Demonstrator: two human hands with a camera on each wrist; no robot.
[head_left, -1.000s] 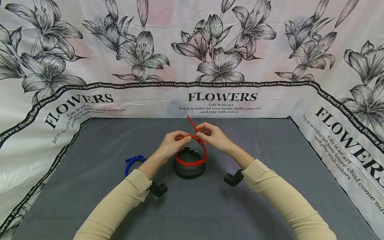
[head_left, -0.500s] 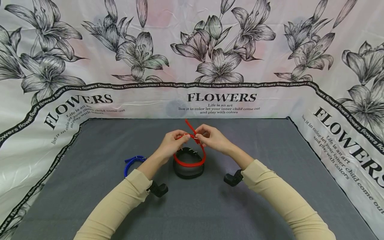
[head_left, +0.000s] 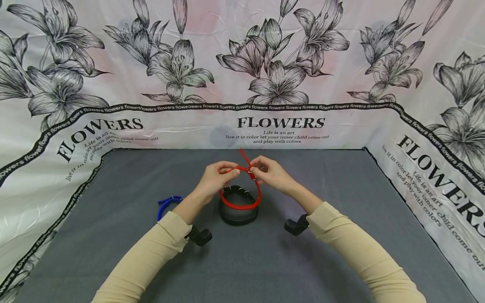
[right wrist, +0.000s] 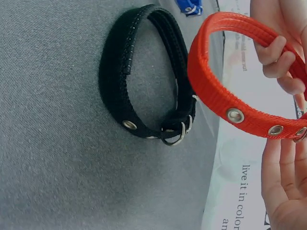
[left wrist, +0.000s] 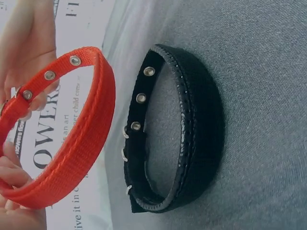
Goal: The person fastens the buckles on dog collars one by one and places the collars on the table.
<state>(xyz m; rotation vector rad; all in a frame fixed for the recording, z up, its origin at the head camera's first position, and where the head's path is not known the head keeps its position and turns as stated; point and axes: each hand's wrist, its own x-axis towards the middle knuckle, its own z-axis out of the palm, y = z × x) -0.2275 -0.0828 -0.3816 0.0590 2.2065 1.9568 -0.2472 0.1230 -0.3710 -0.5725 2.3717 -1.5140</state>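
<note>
A red dog collar (head_left: 240, 206), with metal eyelets and a buckle, is held up as a loop, its free strap end pointing up and away. My left hand (head_left: 214, 182) pinches the strap on the left of the buckle. Thumb and fingers of my right hand (head_left: 273, 174) pinch it at the buckle, which is partly covered. In the left wrist view the loop's eyelets face the camera. Just below and behind the red loop, a black collar (left wrist: 206, 120), buckled into a ring, stands on the grey cloth. A blue collar (head_left: 163, 207) lies further left, partly behind my left forearm.
The grey cloth (head_left: 242, 269) covers the table. A white floral backdrop (head_left: 189, 126) rises at its far edge and along both sides. A black camera mount sits at each wrist, the left one (head_left: 200, 237) and the right one (head_left: 295, 225).
The red strap's free end tipped left, then back to the right. My left hand has risen slightly with its part of the collar. The black and blue collars stay put.
</note>
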